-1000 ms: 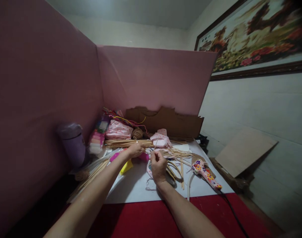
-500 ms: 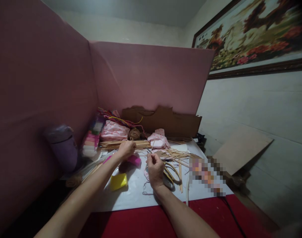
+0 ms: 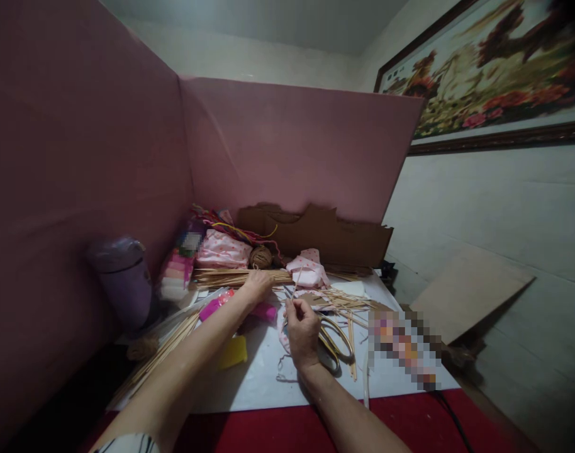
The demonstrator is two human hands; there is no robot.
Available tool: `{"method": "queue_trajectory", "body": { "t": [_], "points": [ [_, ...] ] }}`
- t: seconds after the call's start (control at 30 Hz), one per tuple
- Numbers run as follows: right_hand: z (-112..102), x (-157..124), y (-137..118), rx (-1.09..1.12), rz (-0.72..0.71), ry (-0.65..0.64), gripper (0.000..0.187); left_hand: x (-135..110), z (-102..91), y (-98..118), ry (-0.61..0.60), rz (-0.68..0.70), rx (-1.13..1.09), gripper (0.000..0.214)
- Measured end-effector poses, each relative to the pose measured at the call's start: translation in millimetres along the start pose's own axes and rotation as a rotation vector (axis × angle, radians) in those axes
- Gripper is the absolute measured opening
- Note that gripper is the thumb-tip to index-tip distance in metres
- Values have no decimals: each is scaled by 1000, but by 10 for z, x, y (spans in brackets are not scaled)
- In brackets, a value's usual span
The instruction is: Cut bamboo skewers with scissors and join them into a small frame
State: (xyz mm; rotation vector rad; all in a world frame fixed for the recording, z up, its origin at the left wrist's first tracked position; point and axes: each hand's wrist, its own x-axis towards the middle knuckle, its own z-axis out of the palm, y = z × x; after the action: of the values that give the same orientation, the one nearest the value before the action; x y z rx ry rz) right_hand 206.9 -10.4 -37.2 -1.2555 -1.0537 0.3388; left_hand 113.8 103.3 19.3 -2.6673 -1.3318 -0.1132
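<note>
My right hand [image 3: 302, 330] pinches a thin wooden stick [image 3: 295, 283], which points up and away from the fingertips. Beside that hand lie scissors [image 3: 348, 347] with yellow and dark handles; some of their length is hidden under it. My left hand [image 3: 258, 287] reaches forward over the near side of a bundle of wooden sticks [image 3: 221, 277]. Its fingers are curled together, and whatever they hold is hidden. Just behind it sits a ball of brown twine [image 3: 260, 257]. Under the left forearm, a yellow block [image 3: 235, 352] and magenta pieces [image 3: 266, 312] show in part.
Loose sticks [image 3: 348, 301] and dotted pink fabric [image 3: 308, 269] lie to the right on the white table cover [image 3: 250, 393]. A purple tumbler [image 3: 124, 283] stands at left. Torn cardboard [image 3: 311, 233] leans on the pink partition [image 3: 297, 145]. A blurred-out object [image 3: 403, 346] lies at right.
My left hand has moved right along the stick bundle, and its forearm covers more of the yellow block. My right hand keeps the stick in nearly the same place. The view has shifted slightly left.
</note>
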Motion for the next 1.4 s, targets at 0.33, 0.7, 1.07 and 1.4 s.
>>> {"method": "queue_trajectory", "body": {
  "t": [0.33,0.7,1.07,1.4],
  "points": [
    [5,-4,1,-6,-4,0,33,-10,-78,-37,29,-28,90,23],
    [-7,-13,-50,-8,-23,13,34,13,-457,40,184,45,37,26],
    [-54,-55,-96,-64,-115,25,34,-294,-1377,55,600,137,-639,9],
    [-65,-83,-133,-81,-214,-13,33,-1399,-1128,-199,737,357,-264,24]
  ]
}}
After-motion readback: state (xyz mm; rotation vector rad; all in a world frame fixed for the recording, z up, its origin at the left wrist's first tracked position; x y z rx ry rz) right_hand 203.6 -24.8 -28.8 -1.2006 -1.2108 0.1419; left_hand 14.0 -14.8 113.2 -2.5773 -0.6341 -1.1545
